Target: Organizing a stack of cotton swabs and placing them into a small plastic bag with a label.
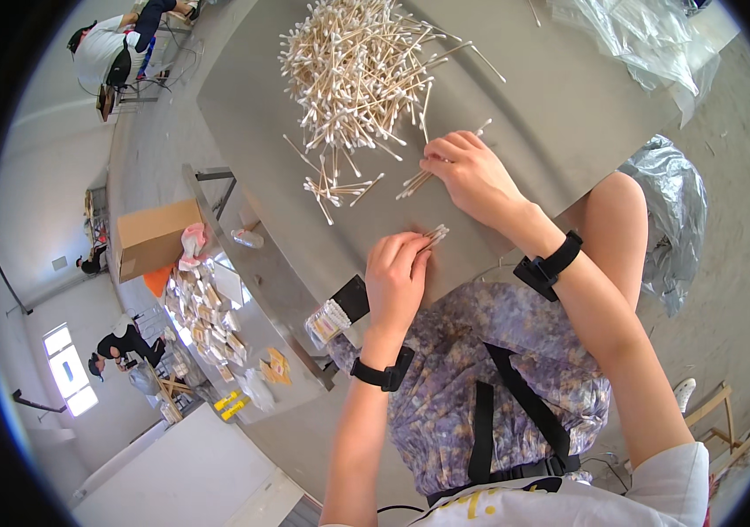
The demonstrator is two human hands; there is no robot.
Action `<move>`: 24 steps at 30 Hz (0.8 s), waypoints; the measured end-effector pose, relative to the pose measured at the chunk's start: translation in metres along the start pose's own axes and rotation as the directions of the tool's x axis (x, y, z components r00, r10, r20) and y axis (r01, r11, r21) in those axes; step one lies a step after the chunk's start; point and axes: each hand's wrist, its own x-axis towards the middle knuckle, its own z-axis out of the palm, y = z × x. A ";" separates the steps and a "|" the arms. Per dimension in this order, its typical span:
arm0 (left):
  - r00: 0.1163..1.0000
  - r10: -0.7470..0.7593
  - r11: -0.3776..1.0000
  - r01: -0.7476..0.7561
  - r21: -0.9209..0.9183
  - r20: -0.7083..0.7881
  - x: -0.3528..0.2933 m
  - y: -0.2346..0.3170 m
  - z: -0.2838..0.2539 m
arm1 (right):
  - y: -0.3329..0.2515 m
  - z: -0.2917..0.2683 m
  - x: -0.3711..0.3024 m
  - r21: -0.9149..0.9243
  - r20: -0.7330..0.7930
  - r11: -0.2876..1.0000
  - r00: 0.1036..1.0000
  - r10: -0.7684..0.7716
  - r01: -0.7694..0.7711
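Bright daylight, sharp centre, fisheye-bent edges

Black wristband point(384, 372) on each bare forearm, white short sleeve point(673, 470), purple floral skirt point(458, 369)

Wooden cotton swabs point(353, 75) lie heaped on the grey table, with small bundles point(434, 234) gripped in both hands.

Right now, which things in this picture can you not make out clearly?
- Head view: the left hand closes around a bundle of cotton swabs; their number is hidden by the fingers.
- The small packets beside the table are too small to identify.
- The clear plastic bags are cut off by the rim.
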 end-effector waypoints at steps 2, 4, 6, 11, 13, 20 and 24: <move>1.000 0.001 1.000 -0.001 0.017 -0.021 -0.005 0.000 -0.001 | -0.007 0.001 -0.002 0.050 0.028 0.998 0.999 -0.029 0.027; 0.999 0.005 1.000 -0.004 0.027 -0.040 -0.006 0.002 0.000 | -0.016 0.004 -0.005 0.081 0.117 0.990 0.985 -0.124 0.115; 0.989 0.002 0.989 0.021 0.148 -0.150 -0.006 0.006 -0.001 | -0.027 0.001 -0.011 0.125 0.181 0.985 0.973 -0.144 0.123; 0.989 -0.032 0.997 0.041 0.062 -0.143 -0.006 -0.005 0.001 | -0.034 -0.004 -0.015 0.169 0.033 0.983 0.996 -0.085 0.078; 0.993 -0.047 0.999 0.046 -0.005 -0.111 -0.006 -0.006 0.004 | -0.025 -0.007 -0.009 0.072 -0.001 0.991 0.994 -0.113 0.113; 0.991 -0.063 0.998 0.061 -0.023 -0.116 -0.011 -0.005 0.009 | -0.007 0.002 0.002 -0.046 0.012 0.990 0.991 -0.132 0.132; 0.990 -0.065 0.998 0.064 -0.015 -0.126 -0.013 -0.006 0.005 | -0.001 -0.008 0.002 -0.030 0.048 0.998 0.998 -0.049 0.051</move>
